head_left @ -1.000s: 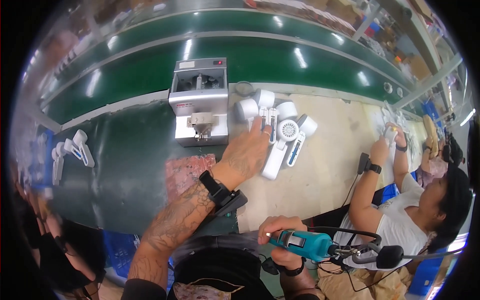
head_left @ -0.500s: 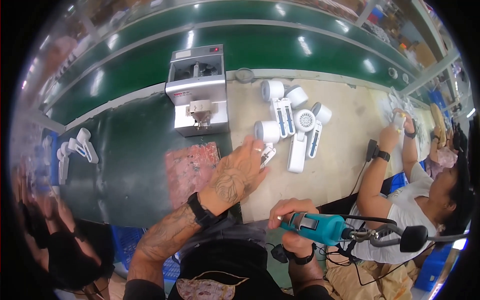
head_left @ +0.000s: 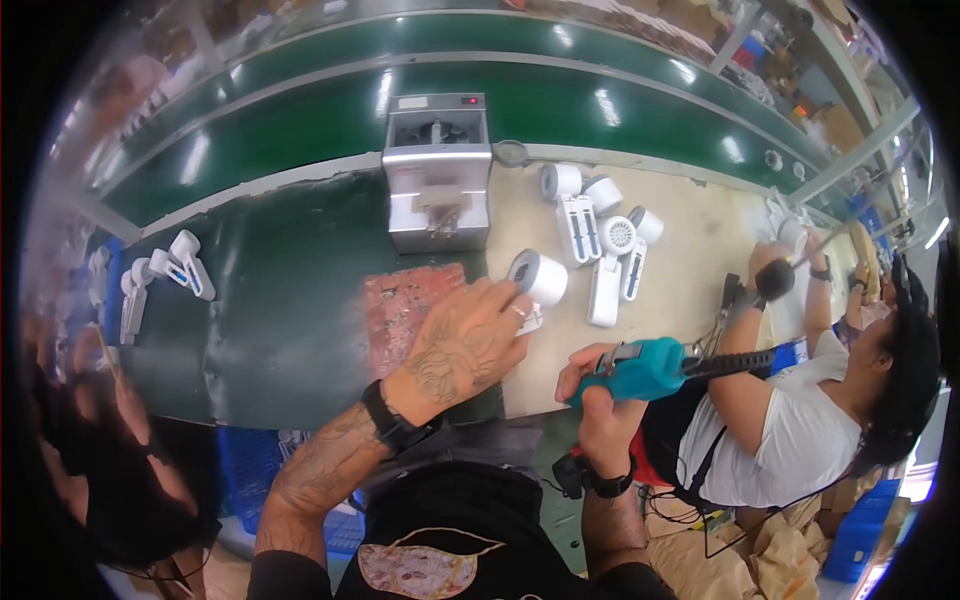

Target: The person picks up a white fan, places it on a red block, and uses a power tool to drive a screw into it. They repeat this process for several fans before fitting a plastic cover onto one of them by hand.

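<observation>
Below and right of the frame's centre, the right hand (head_left: 608, 420) is gripping a teal power tool (head_left: 648, 369). Near the centre, the left hand (head_left: 465, 335) is holding a white device (head_left: 544, 278); its round, grey-fronted head is showing beyond the fingertips, while its handle is mostly hiding under the curled fingers. Farther up, similar white devices (head_left: 604, 292) are lying together.

At least eight white fans (head_left: 604, 290) counted

We count four clustered, one at the left hand (head_left: 455, 342) and three or more at far left. We also count one right hand (head_left: 610, 425), one teal power driver (head_left: 645, 368), one silver machine (head_left: 437, 180), one red mat (head_left: 412, 292), one round dish (head_left: 511, 152) and at least two co-workers (head_left: 785, 455).
</observation>
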Motion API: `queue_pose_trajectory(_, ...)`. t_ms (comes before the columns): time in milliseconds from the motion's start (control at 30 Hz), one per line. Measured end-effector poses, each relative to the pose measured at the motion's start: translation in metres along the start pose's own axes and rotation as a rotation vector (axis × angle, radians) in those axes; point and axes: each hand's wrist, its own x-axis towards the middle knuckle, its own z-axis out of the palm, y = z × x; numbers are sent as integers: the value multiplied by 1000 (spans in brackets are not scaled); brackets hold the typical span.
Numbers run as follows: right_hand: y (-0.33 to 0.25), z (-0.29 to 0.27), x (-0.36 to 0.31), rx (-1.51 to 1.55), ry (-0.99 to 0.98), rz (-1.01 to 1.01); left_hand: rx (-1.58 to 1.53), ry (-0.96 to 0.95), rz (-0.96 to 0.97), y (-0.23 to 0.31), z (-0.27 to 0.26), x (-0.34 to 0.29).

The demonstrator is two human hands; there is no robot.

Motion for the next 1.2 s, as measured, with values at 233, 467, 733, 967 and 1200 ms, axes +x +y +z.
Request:
queue_pose_trajectory(233, 6, 31, 1, -100, 33, -79, -153, -15, -76, -41, -28, -55)
queue_pose_trajectory(467, 6, 45, -17, -128, 152, -76, -233, -70, -30, -51, -35, -55)
queue_pose_trajectory(733, -6, 46, -25, -114, 137, -101, -215, 59, -51, -50, -31, -58)
queue_pose_trajectory(967, -21, 67, 37, 25, -51, -118, -139, 60, -235, -36, -27, -66)
queue_pose_trajectory(1200, -19, 88, 83, 141, -257, -126, -212, -47, -281, -48, -37, -60)
